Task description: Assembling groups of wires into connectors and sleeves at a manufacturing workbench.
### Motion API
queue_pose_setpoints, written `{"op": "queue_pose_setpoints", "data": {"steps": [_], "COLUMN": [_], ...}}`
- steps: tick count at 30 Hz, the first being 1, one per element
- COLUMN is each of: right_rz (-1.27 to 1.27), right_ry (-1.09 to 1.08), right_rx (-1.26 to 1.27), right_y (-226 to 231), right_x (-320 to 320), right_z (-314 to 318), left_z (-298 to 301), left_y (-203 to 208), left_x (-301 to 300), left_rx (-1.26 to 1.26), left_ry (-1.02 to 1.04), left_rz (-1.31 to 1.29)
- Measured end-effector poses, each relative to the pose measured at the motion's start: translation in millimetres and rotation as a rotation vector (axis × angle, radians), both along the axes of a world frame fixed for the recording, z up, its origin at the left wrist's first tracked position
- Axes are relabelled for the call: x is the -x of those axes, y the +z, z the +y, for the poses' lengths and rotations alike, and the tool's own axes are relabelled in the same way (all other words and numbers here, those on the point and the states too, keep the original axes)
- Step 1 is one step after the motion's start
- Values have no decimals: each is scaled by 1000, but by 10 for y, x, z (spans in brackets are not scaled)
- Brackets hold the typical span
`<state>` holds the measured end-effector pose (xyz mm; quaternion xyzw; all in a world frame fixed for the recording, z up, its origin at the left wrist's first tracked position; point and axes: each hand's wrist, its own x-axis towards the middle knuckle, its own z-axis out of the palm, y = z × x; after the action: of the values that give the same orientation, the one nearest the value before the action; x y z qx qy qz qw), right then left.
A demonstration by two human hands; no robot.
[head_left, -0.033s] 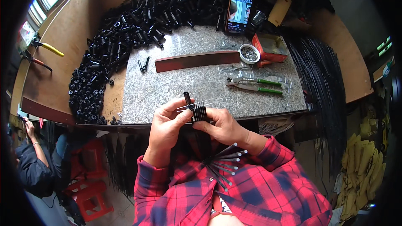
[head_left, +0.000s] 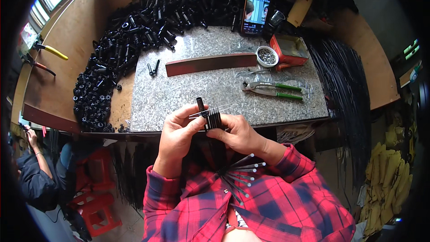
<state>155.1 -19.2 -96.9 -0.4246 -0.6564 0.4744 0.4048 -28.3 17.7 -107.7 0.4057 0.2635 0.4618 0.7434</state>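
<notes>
Just past the near edge of the bench my two hands meet, both closed. Between thumb and fingers, my left hand (head_left: 175, 136) grips a short black tube (head_left: 200, 103), which points up and away from me. Pinched in my right hand (head_left: 242, 137) is a row of thin black rods (head_left: 214, 118), their upper ends side by side against the tube. Thin pale wire (head_left: 227, 107) sticks out around that joint. Lower down, the rods fan out over my shirt and end in round grey tips (head_left: 252, 170). My fingers hide part of where tube and rods meet.
A stone slab (head_left: 201, 85) carries a curved brown strip (head_left: 215, 65), green-handled pincers (head_left: 273, 90), a white cup of small metal parts (head_left: 267, 57) and a red box (head_left: 286, 51). Black tubes (head_left: 148, 22) heap behind; black rods (head_left: 342, 76) lie right. A phone (head_left: 255, 12) stands behind.
</notes>
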Motion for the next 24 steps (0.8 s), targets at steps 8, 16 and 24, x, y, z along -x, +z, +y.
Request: {"op": "queue_pose_setpoints", "data": {"steps": [8,16,24], "right_rz": [126,63,109], "right_ry": [27,-23,23], "right_rx": [292,179,270], "right_y": [-12,-55,-86], "right_x": [-1,44,33], "right_z": [2,-13,12], "left_z": [-42,-169,-235], "left_y": [-59,-117,-125], "left_x": [-21,-80,-160], "left_rx": [66,106,124], "left_ry": [-38,102,118], "left_rz": [-134,-135,-233]}}
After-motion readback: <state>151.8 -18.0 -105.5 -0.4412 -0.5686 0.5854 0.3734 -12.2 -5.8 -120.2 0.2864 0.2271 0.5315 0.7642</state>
